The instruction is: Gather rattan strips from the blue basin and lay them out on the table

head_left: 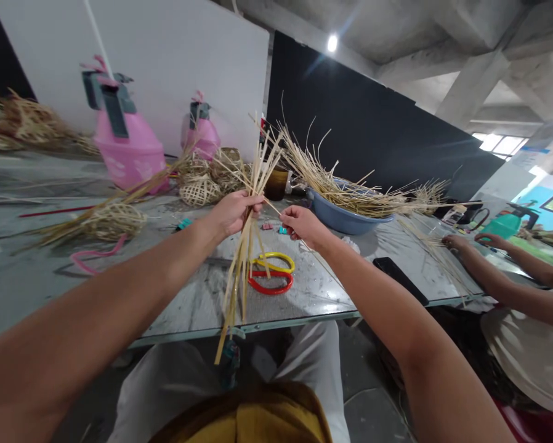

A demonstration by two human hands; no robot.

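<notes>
I see the left hand (pixel 238 212) closed firmly around the strips (pixel 242 258), above the worktop (pixel 179 311), near the scissors (pixel 271 291). The right hand (pixel 304 226), just apart from the left, seems to pinch one strand (pixel 271 207); the exact hold is partly hidden. Beyond is the basin (pixel 350 219).

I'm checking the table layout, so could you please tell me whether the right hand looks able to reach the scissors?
Probably yes: the scissors' handles lie near the right hand, mostly uncovered, though dangling strips cross part of them and that hand pinches a thin strip.
</notes>
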